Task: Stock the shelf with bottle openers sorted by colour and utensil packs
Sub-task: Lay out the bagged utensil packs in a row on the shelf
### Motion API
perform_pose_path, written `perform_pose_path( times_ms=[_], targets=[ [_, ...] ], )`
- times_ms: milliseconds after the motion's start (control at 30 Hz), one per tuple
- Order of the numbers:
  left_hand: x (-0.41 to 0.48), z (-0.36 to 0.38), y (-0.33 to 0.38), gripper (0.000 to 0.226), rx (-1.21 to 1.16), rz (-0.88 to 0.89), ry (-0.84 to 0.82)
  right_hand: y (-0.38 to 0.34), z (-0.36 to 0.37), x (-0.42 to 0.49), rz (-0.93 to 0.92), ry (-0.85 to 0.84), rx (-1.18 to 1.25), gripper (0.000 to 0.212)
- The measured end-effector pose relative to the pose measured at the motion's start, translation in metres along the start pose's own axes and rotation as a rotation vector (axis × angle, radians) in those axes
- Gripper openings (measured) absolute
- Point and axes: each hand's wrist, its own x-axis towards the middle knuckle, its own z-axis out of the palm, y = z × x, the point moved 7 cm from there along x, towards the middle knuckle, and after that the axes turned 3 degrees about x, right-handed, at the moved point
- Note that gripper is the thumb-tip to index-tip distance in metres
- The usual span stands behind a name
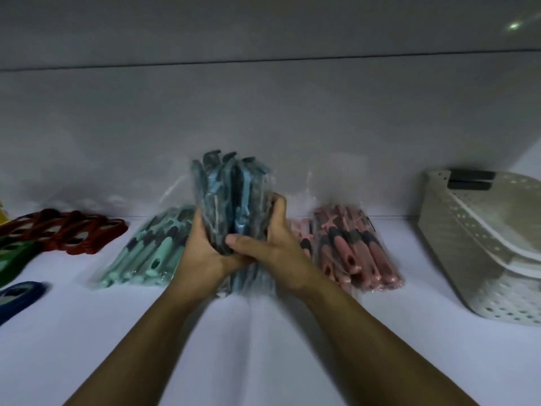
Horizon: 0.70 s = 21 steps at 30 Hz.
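Both hands grip a bundle of blue utensil packs (231,197) upright on the shelf (257,341), the left hand (202,253) and right hand (275,247) curled round its sides. Mint packs (143,256) lie just left of the hands, pink packs (354,250) just right, and red bottle openers (67,232) farther left.

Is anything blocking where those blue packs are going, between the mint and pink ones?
Nothing visible. The left hand and right hand hold the blue packs upright over the shelf gap between mint packs and pink packs.
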Motion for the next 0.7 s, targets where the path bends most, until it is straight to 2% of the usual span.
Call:
perform_pose_path(
  times_ms=[200, 367, 500, 600, 700],
  targets=[
    [-0.005, 0.010, -0.012, 0.088, -0.107, 0.000, -0.107, 0.017, 0.012, -0.006, 0.051, -0.023, 0.060, 0.079],
    [-0.008, 0.006, -0.008, 0.071, -0.096, -0.001, -0.078, 0.020, 0.017, -0.006, 0.117, -0.047, 0.097, 0.073],
    [-0.008, -0.002, -0.011, 0.067, -0.070, -0.073, 0.071, 0.019, 0.015, -0.010, 0.217, -0.039, 0.224, 0.058],
    [0.000, 0.002, -0.013, 0.068, -0.081, -0.141, 0.073, 0.010, 0.003, -0.006, 0.209, 0.030, -0.037, 0.055],
    [0.009, 0.010, -0.011, 0.044, 0.023, -0.207, 0.042, 0.012, -0.008, -0.004, 0.221, 0.105, -0.120, 0.045]
  ],
)
